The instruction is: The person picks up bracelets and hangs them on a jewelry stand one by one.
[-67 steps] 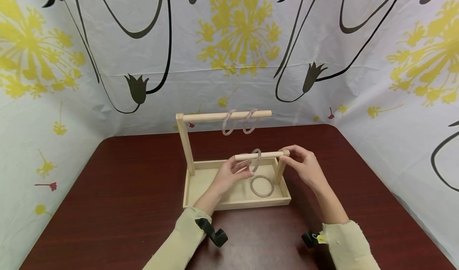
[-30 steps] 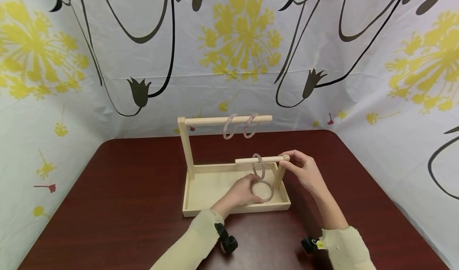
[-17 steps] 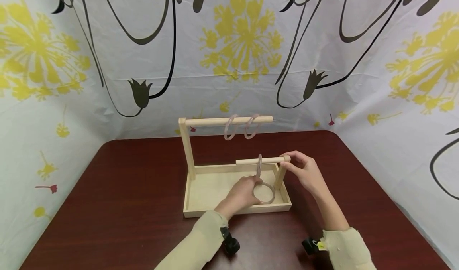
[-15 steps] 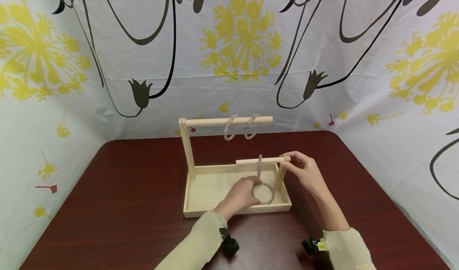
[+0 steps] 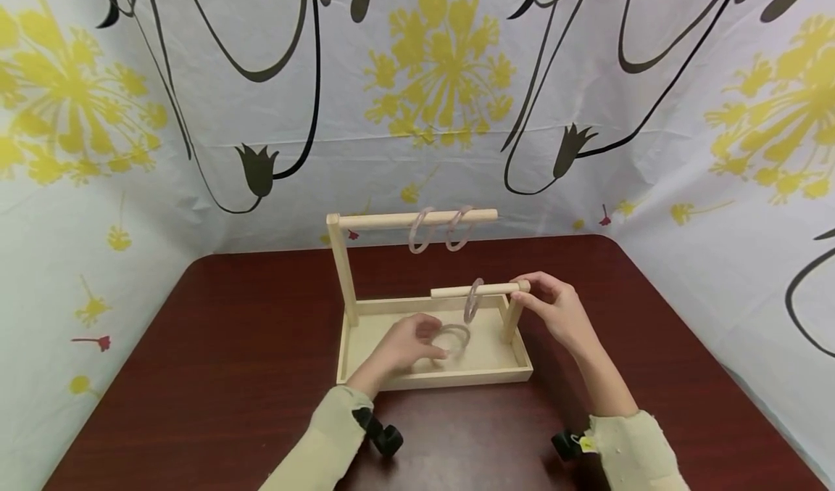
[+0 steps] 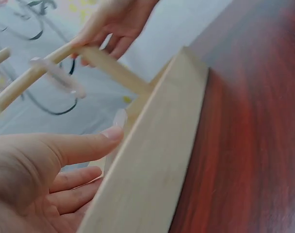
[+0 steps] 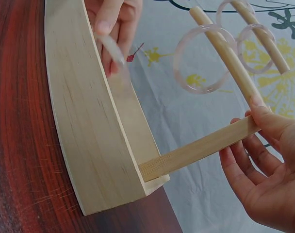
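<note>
In the head view my left hand (image 5: pixel 407 342) is low over the wooden tray (image 5: pixel 457 380), thumb and fingers pinching a pale translucent bangle (image 5: pixel 467 334). The right wrist view shows this bangle (image 7: pixel 117 54) tilted up from the left thumb tip. My right hand (image 5: pixel 553 302) grips the top of the short post (image 7: pixel 205 144), where the lower bar (image 5: pixel 446 292) joins it. Another bangle (image 7: pixel 179 58) hangs on that lower bar. Two more, a left bangle (image 5: pixel 414 244) and a right bangle (image 5: pixel 450 243), hang from the taller upper bar (image 5: pixel 375 221).
The tall post (image 5: pixel 342 270) rises at the tray's left end. A dark red table (image 5: pixel 228 375) lies beneath the stand, and a flower-patterned cloth (image 5: pixel 313 208) stands behind and at both sides. Each wrist wears a black strap, such as the left wrist strap (image 5: pixel 378 433).
My left hand let go of the bangle hung on the lower bar, reached down into the tray, took the loose bangle and moved it left, tilting it up. The right hand stays at the post.
</note>
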Available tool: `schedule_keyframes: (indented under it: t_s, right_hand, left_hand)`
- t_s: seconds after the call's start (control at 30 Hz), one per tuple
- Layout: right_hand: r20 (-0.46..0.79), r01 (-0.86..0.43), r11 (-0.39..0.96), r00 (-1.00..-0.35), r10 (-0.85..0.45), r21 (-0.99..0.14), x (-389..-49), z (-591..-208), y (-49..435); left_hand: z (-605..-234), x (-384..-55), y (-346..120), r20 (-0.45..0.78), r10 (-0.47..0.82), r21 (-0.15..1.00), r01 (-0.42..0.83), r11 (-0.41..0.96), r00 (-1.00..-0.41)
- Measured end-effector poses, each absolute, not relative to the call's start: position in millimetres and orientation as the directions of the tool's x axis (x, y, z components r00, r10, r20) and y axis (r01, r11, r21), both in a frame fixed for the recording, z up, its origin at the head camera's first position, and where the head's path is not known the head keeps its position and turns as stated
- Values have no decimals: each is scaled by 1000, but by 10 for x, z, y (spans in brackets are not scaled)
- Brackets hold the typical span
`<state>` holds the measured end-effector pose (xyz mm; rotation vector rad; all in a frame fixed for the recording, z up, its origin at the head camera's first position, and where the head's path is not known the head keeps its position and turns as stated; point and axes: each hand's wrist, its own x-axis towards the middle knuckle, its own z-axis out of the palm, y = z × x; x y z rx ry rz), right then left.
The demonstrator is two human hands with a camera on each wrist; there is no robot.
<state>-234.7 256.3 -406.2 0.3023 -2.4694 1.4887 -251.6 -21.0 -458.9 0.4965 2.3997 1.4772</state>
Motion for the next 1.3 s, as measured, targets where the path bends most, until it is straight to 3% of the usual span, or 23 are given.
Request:
schedule_keyframes:
  t_s: [0.43, 0.67, 1.3]
  right_hand:
    - [313, -299, 466, -949, -50, -832, -2356, -4057, 2571]
    - [313, -299, 470, -948, -51, -830, -2354, -4058, 2572]
    - [309, -297, 468, -950, -53, -833, -2359, -4070, 2568]
  left_hand:
    - [-4565, -2604, -580, -98, 385, 989, -46, 143, -918]
    - [-4520, -2616, -656, -144, 413, 971, -209, -114, -899]
    - [-4352, -2623, -543, -70, 475, 940, -217, -262, -877]
